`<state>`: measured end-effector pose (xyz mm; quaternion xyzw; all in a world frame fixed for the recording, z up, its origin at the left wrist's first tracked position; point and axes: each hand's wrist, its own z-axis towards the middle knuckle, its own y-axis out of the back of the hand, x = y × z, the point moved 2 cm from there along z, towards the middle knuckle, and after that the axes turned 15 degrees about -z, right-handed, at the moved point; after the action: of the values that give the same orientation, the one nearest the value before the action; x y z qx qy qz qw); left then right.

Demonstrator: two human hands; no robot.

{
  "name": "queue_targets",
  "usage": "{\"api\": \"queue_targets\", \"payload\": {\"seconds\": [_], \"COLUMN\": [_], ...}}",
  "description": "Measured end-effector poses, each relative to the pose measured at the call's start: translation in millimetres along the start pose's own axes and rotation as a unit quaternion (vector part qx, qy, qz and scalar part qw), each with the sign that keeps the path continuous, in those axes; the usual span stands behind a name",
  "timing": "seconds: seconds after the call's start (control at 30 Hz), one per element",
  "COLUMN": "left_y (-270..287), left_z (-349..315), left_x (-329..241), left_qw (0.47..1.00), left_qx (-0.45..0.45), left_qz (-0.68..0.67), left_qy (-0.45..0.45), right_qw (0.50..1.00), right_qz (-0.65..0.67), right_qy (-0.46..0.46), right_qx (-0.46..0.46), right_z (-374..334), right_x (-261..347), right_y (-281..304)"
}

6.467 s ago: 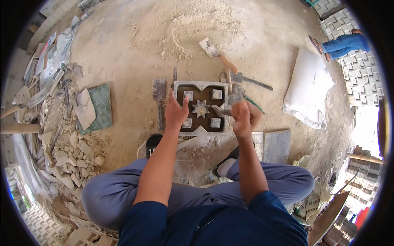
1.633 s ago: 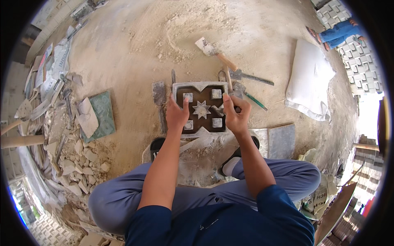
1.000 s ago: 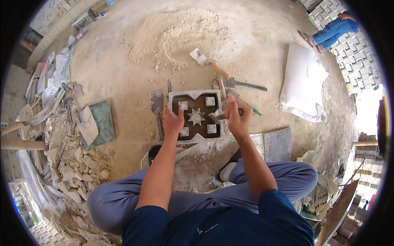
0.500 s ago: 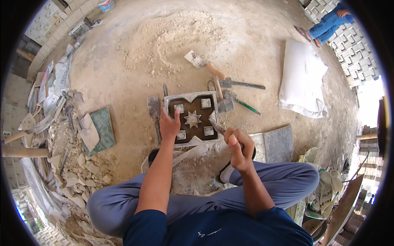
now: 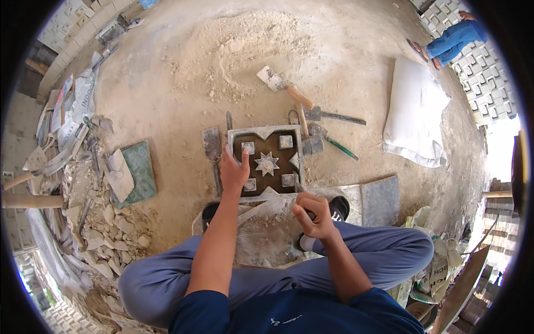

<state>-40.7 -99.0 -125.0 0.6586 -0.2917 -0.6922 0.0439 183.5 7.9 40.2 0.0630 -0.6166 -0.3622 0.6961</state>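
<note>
A square grey mould (image 5: 285, 196) lies flat on the ground in front of me. Inside it are small square blocks near the corners and an eight-pointed star (image 5: 267, 163) in the middle, with dark brown recesses around them. Over the mould's left rim rests my left hand (image 5: 234, 171), fingers stretched and thumb apart, holding nothing. My right hand (image 5: 313, 215) is closed in a fist just off the mould's near right corner. It grips a small trowel, now mostly hidden by the hand; its blade showed more clearly before.
Beyond the mould lie a wooden-handled trowel (image 5: 285, 87), a hammer (image 5: 312, 143) and a green-handled tool (image 5: 335, 142). A sandy powder heap (image 5: 245, 50) is farther off. A white sack (image 5: 416, 114) lies right; rubble (image 5: 114, 236) and a green tile (image 5: 139, 172) left. Another person's legs (image 5: 453, 42) show far right.
My right hand has come down and slightly left, turning the small trowel so its blade is less visible. The left hand stays on the mould. The whole view has shifted slightly.
</note>
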Motion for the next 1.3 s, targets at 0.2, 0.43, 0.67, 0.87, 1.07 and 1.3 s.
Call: {"api": "queue_targets", "payload": {"seconds": [0.2, 0.43, 0.67, 0.87, 1.07, 1.3], "left_y": [7, 2, 0, -1, -2, 0], "left_z": [1, 0, -1, -1, 5, 0], "left_x": [0, 6, 3, 5, -3, -5], "left_qw": [1.0, 1.0, 1.0, 1.0, 0.999, 1.0], "left_qx": [-0.003, 0.003, 0.002, 0.005, 0.023, 0.009], "left_qz": [0.008, -0.003, 0.002, 0.008, -0.025, -0.001], "left_qy": [0.006, -0.01, 0.014, 0.015, 0.012, 0.014], "right_qw": [0.999, 0.989, 0.997, 0.985, 0.984, 0.992], "right_qz": [0.022, -0.057, -0.052, -0.082, -0.036, 0.025], "right_qy": [0.032, -0.135, -0.033, 0.033, -0.123, -0.008], "right_qx": [-0.032, -0.026, -0.041, -0.151, -0.12, -0.127], "right_z": [31, 43, 37, 34, 38, 40], "right_x": [25, 8, -3, -14, -34, -39], "right_y": [22, 19, 20, 17, 12, 6]}}
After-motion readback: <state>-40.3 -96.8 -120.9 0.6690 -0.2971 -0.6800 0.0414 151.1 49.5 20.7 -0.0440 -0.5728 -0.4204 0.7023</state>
